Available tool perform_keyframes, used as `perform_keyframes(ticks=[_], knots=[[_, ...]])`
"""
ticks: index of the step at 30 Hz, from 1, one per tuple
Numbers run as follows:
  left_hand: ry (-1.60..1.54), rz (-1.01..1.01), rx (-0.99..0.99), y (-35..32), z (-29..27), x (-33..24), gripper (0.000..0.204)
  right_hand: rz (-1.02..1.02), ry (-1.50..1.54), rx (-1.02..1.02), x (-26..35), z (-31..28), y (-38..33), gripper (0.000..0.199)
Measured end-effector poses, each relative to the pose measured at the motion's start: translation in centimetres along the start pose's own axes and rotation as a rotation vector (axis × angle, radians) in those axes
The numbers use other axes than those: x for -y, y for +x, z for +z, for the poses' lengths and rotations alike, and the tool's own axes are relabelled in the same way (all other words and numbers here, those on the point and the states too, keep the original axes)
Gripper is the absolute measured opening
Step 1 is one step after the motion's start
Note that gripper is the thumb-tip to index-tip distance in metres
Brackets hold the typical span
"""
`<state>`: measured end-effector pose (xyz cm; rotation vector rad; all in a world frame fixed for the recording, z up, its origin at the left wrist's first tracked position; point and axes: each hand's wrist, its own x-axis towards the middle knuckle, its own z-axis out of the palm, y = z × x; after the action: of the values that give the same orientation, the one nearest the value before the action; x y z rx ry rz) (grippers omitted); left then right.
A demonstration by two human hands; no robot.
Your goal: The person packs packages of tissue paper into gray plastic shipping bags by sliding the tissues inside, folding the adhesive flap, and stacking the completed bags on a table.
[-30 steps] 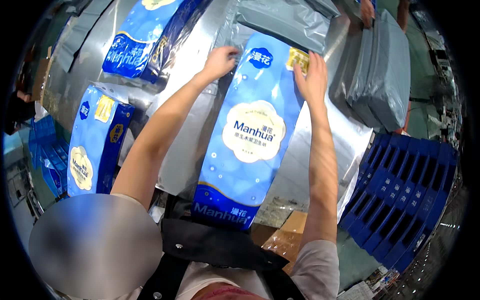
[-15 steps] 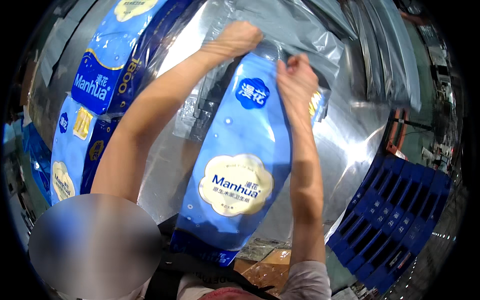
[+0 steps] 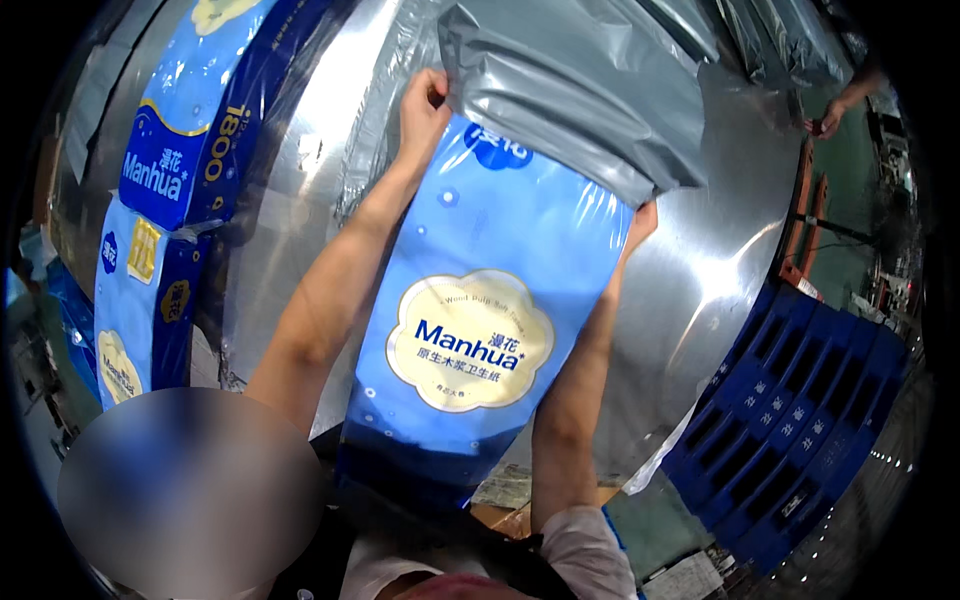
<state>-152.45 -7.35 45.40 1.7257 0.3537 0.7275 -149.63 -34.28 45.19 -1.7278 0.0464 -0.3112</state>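
Note:
A long blue tissue pack (image 3: 440,240) with a cream label lies lengthwise before me, its near end close to my body. The mouth of a grey plastic bag (image 3: 580,110) covers its far end and part of the dark blue emblem there. At the bag's left corner, the curled fingers of my left hand (image 3: 425,115) pinch the edge. My right hand (image 3: 642,225) grips the opposite corner beside the pack's right side; most of its fingers are hidden behind pack and bag.
More blue tissue packs (image 3: 165,165) stand at the left on the shiny metal table (image 3: 690,290). Further grey bags (image 3: 765,40) hang at the far right. Blue slatted plastic crates or pallets (image 3: 790,420) stand to the right. Another person's hand (image 3: 830,118) shows at the upper right.
The grey bag's mouth has come over the pack's far end. My hands have spread apart, the left moving left and nearer, the right moving nearer. Another person's hand now shows more clearly.

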Motion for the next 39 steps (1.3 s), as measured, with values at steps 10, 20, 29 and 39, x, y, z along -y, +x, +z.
perform_keyframes(ticks=[10, 20, 29, 39], knots=[[0.735, -0.041, 0.223, -2.0, -1.0, -2.8, 0.020, 0.349, -0.669, 0.019, -0.1, -1.4, 0.2, 0.037], [0.953, -0.140, 0.993, -24.1, -17.4, -9.9, 0.017, 0.156, -1.057, 0.927, 7.1, -16.0, -23.3, 0.024], [0.123, -0.438, 1.021, -43.3, -27.5, -17.8, 0.045, 0.313, -0.448, 1.256, 11.4, -22.3, -46.6, 0.040], [0.531, -0.580, 1.009, -42.5, -31.7, -16.3, 0.038, 0.273, -0.911, 0.796, 10.6, -27.5, -44.4, 0.033]])
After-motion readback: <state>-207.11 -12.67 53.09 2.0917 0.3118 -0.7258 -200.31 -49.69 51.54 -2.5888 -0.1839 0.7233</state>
